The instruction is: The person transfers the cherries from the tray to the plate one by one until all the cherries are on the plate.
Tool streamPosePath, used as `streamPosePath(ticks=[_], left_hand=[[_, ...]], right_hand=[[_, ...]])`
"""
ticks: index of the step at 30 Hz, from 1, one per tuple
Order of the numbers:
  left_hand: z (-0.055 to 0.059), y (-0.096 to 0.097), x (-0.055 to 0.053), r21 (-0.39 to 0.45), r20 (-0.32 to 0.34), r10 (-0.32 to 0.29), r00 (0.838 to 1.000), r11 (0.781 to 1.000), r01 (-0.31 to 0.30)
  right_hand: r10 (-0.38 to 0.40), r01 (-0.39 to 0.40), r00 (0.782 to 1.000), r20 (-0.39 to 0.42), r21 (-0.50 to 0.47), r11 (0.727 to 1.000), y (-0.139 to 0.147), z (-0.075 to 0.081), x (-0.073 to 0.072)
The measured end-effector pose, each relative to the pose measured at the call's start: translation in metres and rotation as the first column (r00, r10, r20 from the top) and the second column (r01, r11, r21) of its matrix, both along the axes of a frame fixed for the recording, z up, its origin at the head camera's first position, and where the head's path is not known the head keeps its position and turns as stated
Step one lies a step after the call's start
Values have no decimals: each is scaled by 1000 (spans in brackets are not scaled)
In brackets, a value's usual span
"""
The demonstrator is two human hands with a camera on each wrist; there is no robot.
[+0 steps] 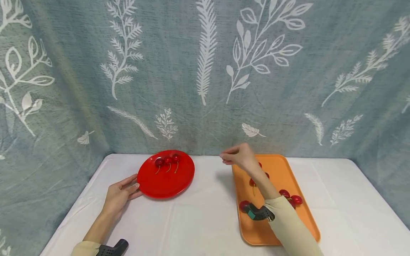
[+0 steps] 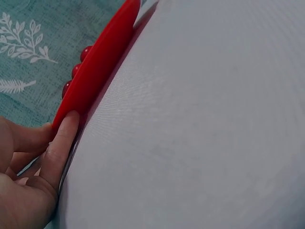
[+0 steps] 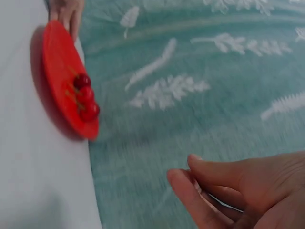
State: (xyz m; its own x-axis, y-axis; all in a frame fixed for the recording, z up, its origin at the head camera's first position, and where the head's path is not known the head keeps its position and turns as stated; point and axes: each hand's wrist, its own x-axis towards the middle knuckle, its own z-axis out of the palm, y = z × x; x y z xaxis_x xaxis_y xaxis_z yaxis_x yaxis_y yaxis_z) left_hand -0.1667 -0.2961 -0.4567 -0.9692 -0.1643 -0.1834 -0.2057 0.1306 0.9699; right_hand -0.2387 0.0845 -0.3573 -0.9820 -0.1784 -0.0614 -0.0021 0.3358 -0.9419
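Note:
My left hand pinches the left rim of a red plate, with the thumb against the rim in the left wrist view. Three cherries with stems lie in a row near the plate's far edge. In the air between the plate and an orange tray is my right hand, its thumb and fingertips close together and nothing visible between them. Several more cherries lie on the tray, some partly hidden under my right forearm.
A white cloth covers the table. Behind its far edge hangs a blue-green curtain with white leaf patterns, which also closes in both sides.

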Motion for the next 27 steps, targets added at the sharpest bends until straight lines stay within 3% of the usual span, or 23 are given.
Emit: streamPosePath(ticks=[7, 13, 18, 27], left_hand=[[-2, -3, 1, -11, 0, -6, 1000, 1000, 6], [-3, -2, 1, -32, 14, 6, 1000, 999, -5], [-2, -2, 0, -25, 7, 7, 1000, 1000, -7], [-2, -1, -2, -1, 0, 5, 1000, 1000, -5]], right_hand=[[12, -15, 1000, 22, 135, 991, 41, -11, 7], [72, -94, 994, 80, 314, 945, 67, -20, 20], [50, -77, 995, 88, 335, 939, 81, -31, 26], [-8, -39, 994, 109, 424, 905, 89, -44, 30]])
